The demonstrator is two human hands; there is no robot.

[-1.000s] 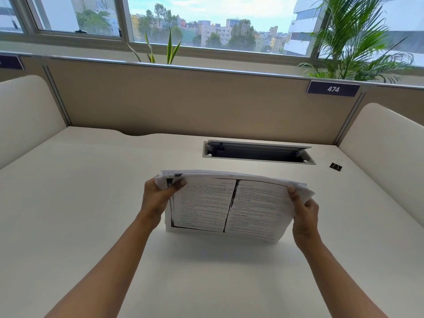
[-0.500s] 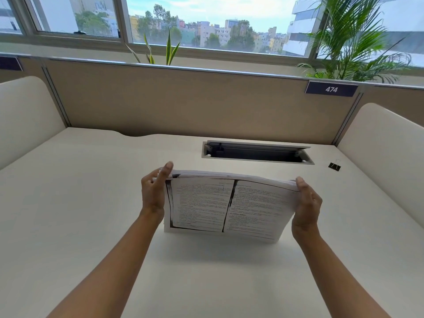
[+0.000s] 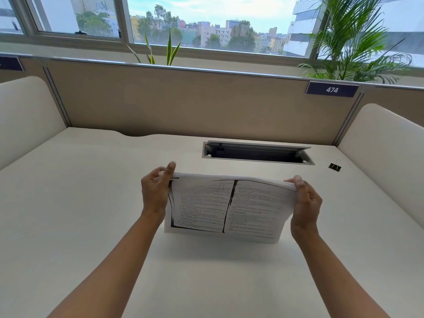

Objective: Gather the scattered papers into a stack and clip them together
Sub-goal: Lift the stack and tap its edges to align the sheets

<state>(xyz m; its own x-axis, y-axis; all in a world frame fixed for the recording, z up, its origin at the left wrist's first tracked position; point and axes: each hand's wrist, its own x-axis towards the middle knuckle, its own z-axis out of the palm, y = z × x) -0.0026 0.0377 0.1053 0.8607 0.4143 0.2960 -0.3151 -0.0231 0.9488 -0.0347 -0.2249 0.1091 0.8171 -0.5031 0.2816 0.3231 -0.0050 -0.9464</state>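
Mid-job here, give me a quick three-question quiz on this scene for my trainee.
1. True or false: the binder clip is already on the paper stack.
2. The stack is held by: A) one hand, B) both hands, C) neither.
3. Fill in: the clip lies on the desk, ___ of the cable slot.
Key: 1 false; 2 B, left hand and right hand; 3 right.

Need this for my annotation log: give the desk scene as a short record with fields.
paper stack: gathered, held tilted, lower edge down at the desk, printed side facing the camera
left hand: grips the stack's left edge
right hand: grips the right edge, thumb at the top corner
binder clip: lies on the desk at far right, apart from the stack, untouched
task state: stacked, not yet clipped
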